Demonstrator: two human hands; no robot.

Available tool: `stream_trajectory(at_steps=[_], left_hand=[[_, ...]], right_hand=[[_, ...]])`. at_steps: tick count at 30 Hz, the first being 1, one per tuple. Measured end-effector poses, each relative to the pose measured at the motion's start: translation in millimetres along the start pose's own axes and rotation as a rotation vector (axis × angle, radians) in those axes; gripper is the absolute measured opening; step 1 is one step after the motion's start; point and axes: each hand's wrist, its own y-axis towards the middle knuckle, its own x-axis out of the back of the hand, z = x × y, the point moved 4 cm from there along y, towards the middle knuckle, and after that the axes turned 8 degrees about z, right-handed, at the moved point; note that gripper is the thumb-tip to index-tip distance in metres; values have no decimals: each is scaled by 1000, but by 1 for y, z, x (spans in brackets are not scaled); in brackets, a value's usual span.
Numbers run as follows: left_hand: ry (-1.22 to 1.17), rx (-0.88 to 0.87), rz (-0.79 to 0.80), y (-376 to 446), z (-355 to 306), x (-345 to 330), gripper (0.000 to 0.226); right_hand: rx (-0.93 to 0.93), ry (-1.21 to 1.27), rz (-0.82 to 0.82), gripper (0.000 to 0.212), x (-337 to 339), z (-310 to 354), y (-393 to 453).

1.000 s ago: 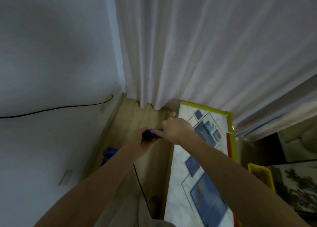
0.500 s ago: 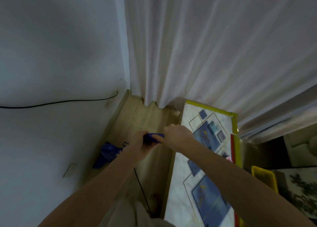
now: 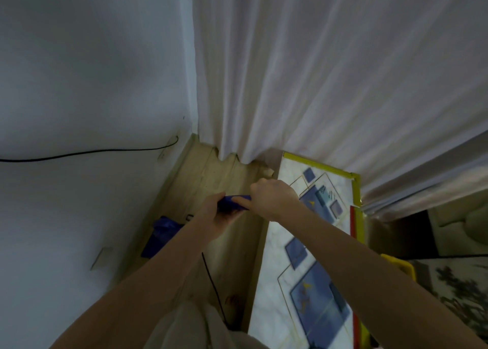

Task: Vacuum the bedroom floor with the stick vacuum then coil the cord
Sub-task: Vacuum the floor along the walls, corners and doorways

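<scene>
You're mid-vacuuming: left hand (image 3: 216, 216) and right hand (image 3: 272, 198) both grip blue vacuum handle (image 3: 233, 203); cord (image 3: 214, 290) uncoiled, coiling left.

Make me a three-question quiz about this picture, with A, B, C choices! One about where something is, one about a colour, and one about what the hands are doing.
1. Where does the vacuum's blue body sit?
A. on the mat
B. on the wooden floor beside the wall
C. behind the curtain

2. What colour is the handle in the hands?
A. blue
B. red
C. green

3. What are the hands doing?
A. both hang free
B. only one holds the handle
C. both grip the handle

Answers:
1 B, it lies on the floor against the white wall.
2 A, the handle shows dark blue.
3 C, the left hand and right hand both curl round the handle.
</scene>
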Motion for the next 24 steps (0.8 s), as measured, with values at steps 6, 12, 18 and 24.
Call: stream_trajectory(at_steps=[6,12,18,24], left_hand=[[2,-59,-55,10,-6,12,28],[6,-15,-86,8,6,9,11],[20,2,-119,7,14,11,10],[-7,-2,-106,5,12,4,6]], right_hand=[[-6,41,15,63,-10,6,16],[17,30,50,60,-19,-3,6],[26,60,46,60,-29,-6,0],[53,36,47,63,-11,-5,-3]])
